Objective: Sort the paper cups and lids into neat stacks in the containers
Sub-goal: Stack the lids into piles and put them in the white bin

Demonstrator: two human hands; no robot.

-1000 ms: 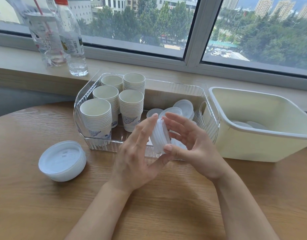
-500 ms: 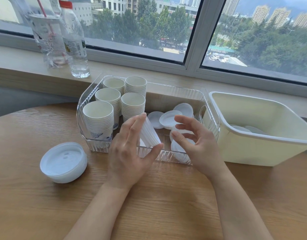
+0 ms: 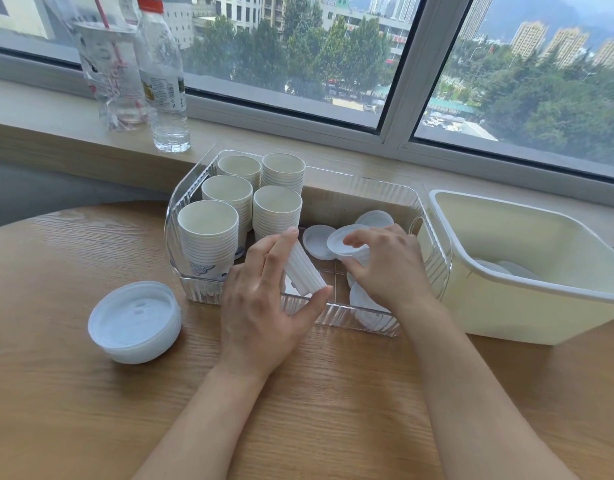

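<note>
On the wooden table (image 3: 90, 427), close to the person, sits a pile of big white lids (image 3: 134, 322). Just past it, the left hand (image 3: 264, 306) squeezes a stack of small lids (image 3: 303, 270) between thumb and fingers, over the clear bin (image 3: 433, 237). Beside it, the right hand (image 3: 392, 268) pinches more small lids (image 3: 348, 242) inside that bin. Behind them stand five stacks of paper cups (image 3: 208, 233). Off to the right is a cream tub (image 3: 506, 306).

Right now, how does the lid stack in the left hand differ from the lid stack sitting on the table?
The lid stack in the left hand is held on edge over the clear bin; the lid stack on the table lies flat, untouched. The held lids look narrower. Both are white plastic.
</note>
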